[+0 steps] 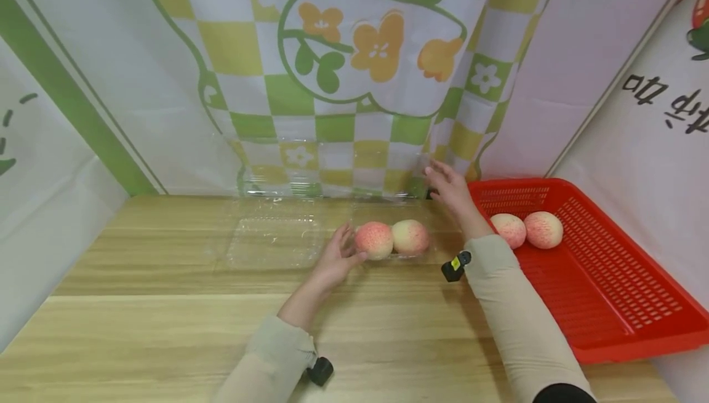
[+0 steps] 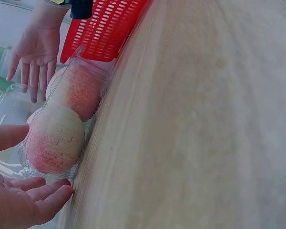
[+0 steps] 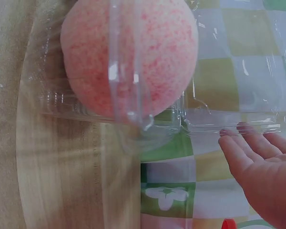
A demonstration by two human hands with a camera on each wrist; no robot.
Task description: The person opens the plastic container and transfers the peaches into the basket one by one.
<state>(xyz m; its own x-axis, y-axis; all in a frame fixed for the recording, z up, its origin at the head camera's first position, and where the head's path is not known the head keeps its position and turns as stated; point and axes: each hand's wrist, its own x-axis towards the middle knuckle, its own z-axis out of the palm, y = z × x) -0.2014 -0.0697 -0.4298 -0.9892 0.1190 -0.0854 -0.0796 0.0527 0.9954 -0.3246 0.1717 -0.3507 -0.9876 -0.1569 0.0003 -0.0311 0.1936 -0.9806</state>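
Note:
Two pink-and-cream peaches, the left one [image 1: 374,240] and the right one [image 1: 410,237], sit side by side in a clear plastic clamshell box on the wooden table. Its see-through lid [image 3: 262,86] stands raised at the back against the cloth. My left hand [image 1: 335,259] is at the box's left end, thumb and fingers spread apart; in the left wrist view they are beside the left peach. With fingers extended, my right hand [image 1: 450,189] touches the right edge of the raised lid, as the right wrist view shows. Neither hand grips anything.
A second clear clamshell box [image 1: 274,243] lies opened to the left, with no fruit in it. On the right stands a red basket [image 1: 626,352] holding a peach [image 1: 508,231] and another peach [image 1: 544,229]. Behind the table hangs a checked cloth [image 1: 238,52].

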